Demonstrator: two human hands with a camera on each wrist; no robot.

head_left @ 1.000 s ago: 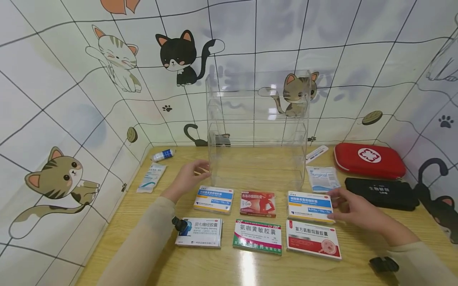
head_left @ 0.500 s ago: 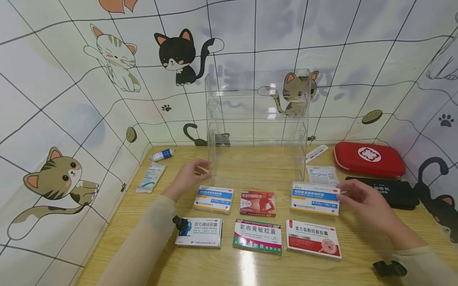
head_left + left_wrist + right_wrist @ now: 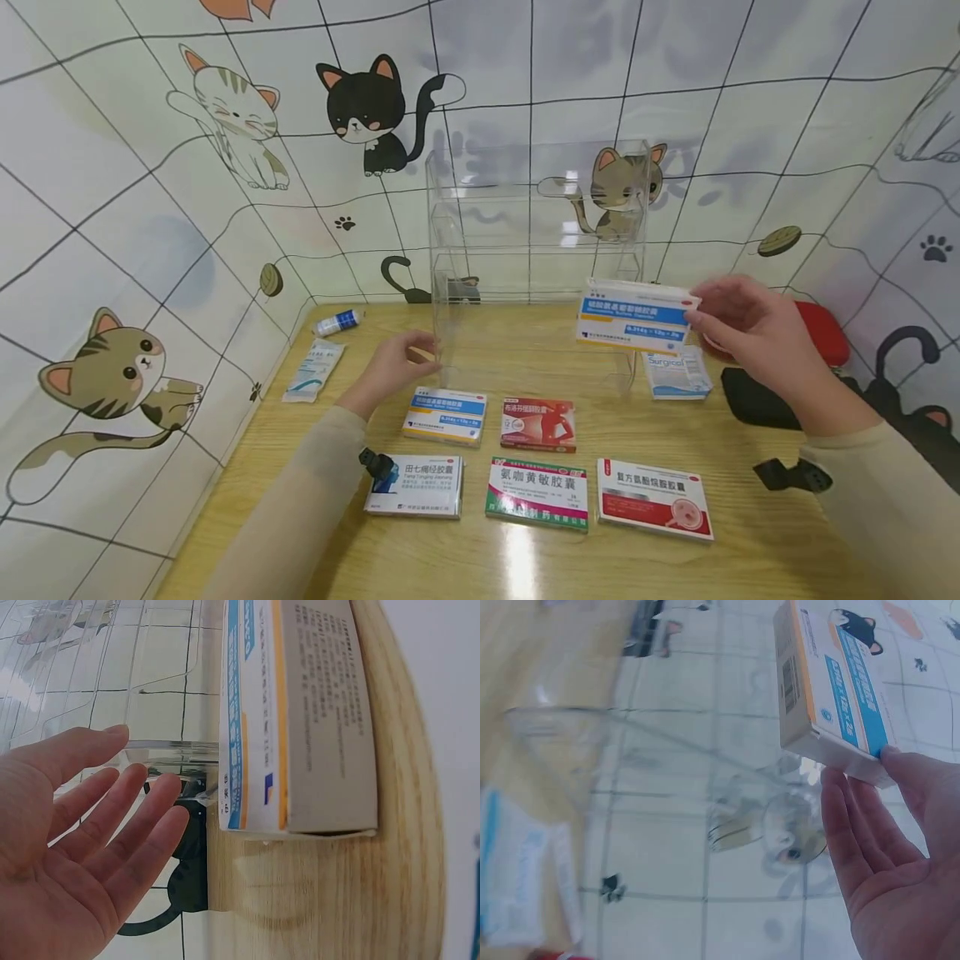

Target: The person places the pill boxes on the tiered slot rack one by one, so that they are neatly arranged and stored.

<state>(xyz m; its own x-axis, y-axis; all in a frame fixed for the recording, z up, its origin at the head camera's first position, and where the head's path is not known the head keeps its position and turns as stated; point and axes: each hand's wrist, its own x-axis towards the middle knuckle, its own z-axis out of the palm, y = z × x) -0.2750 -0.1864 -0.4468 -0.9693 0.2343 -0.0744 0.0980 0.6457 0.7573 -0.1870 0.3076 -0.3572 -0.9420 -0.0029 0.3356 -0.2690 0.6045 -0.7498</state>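
My right hand (image 3: 750, 329) pinches a blue-and-white medicine box (image 3: 636, 318) by its right end, raised in front of the lower right of a clear acrylic tiered rack (image 3: 536, 247). In the right wrist view the thumb lies on the printed face of this box (image 3: 840, 690) and the fingers are under its end. My left hand (image 3: 393, 371) is at the rack's lower left side, fingers loosely extended and holding nothing. Close to it lies a matching blue-and-white medicine box (image 3: 446, 416), large in the left wrist view.
On the table are a red capsule box (image 3: 537, 424), a white-and-blue box (image 3: 415, 487), a green-edged box (image 3: 537, 493) and a red-and-white box (image 3: 655, 500). A surgical packet (image 3: 678, 375), black pouch (image 3: 757, 400) and red case (image 3: 825, 332) stand right; a tube (image 3: 337, 322) and sachet (image 3: 315, 371) left.
My right hand has lifted the blue-and-white medicine box off the table and carried it up and slightly left, toward the rack. The left hand has stayed at the rack's side.
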